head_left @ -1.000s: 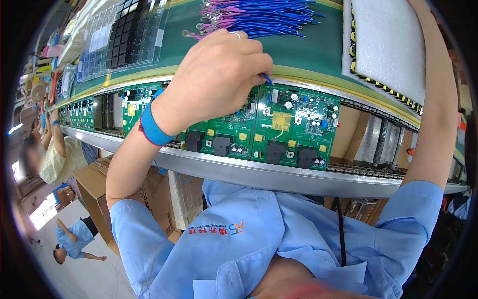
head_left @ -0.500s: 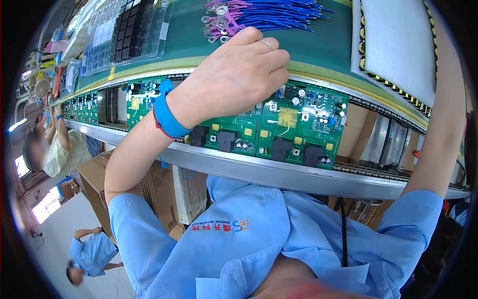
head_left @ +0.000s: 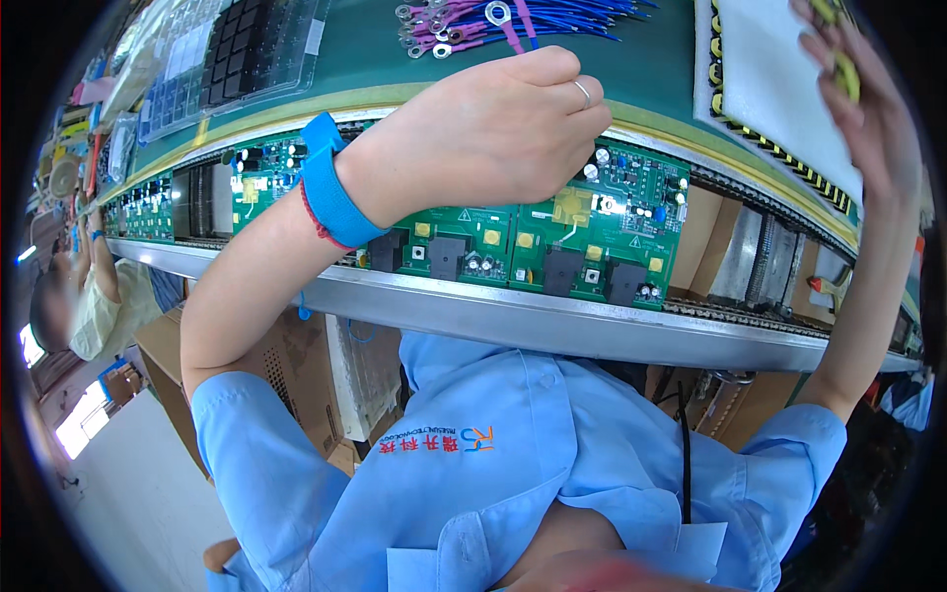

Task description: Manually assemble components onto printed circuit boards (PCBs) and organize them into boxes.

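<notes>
My left hand, wearing a blue wrist strap and a ring, is closed over the row of green circuit boards. From its fingers stick up purple-sleeved ring terminals on blue wires; most of the wire is hidden by the hand. Just beyond lies a bundle of blue wires with the same kind of ends. At the upper right, my right hand is raised and blurred, its fingers around small yellow-and-black parts. Beside it is a white foam sheet edged with similar parts.
The boards sit on a conveyor with a metal front rail and chain tracks. A clear tray of black blocks stands at the far left on the green mat. A co-worker is at the line on the left.
My right hand has come into view at the upper right with yellow-and-black parts in its fingers. My left hand has shifted slightly right, with ring terminals now showing above its fingers.
</notes>
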A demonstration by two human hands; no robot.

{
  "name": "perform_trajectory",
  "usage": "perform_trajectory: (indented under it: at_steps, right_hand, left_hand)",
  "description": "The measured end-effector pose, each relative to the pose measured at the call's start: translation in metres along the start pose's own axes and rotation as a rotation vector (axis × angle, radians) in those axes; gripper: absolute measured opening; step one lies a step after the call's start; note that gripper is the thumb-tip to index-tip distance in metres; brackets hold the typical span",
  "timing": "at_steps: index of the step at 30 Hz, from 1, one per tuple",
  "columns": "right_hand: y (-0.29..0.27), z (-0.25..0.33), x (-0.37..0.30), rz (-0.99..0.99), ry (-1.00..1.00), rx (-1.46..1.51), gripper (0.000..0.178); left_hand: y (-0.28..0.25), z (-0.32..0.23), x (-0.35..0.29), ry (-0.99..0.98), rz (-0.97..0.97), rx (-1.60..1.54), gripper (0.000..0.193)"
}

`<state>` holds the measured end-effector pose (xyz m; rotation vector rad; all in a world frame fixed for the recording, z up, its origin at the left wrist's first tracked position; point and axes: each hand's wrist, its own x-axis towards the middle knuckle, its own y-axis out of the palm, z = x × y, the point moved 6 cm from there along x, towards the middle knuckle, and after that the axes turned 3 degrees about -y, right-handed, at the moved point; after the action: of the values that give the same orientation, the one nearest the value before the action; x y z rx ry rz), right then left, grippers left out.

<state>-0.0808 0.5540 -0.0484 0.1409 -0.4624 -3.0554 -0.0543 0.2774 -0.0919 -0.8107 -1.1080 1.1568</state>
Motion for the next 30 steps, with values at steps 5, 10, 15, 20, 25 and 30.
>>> perform_trajectory:
  at_steps: [5,10,15,20,25,30]
  right_hand:
    - [0.064,-0.04,-0.057,0.183,0.065,-0.279,0.059]
    - [0.084,-0.073,-0.074,0.156,0.171,-0.527,0.03]
    - [0.107,-0.078,-0.083,0.164,-0.139,-1.24,0.028]
    - [0.117,-0.084,-0.08,0.184,-0.269,-1.564,0.028]
    - [0.12,-0.084,-0.075,0.211,-0.217,-1.621,0.026]
    - [0.121,-0.08,-0.071,0.21,-0.185,-1.57,0.023]
  left_hand:
    - [-0.002,-0.001,0.004,0.042,-0.045,0.018,0.008]
    - [0.006,0.014,-0.005,-0.093,0.127,-0.198,0.022]
    - [-0.011,0.031,0.004,-0.027,-0.429,-0.289,0.028]
    - [-0.051,0.05,-0.026,-0.05,-0.825,-0.455,0.045]
    - [-0.08,0.054,-0.037,-0.548,-0.337,-0.478,0.029]
    - [-0.058,0.07,-0.051,-0.858,-0.02,-0.535,0.018]
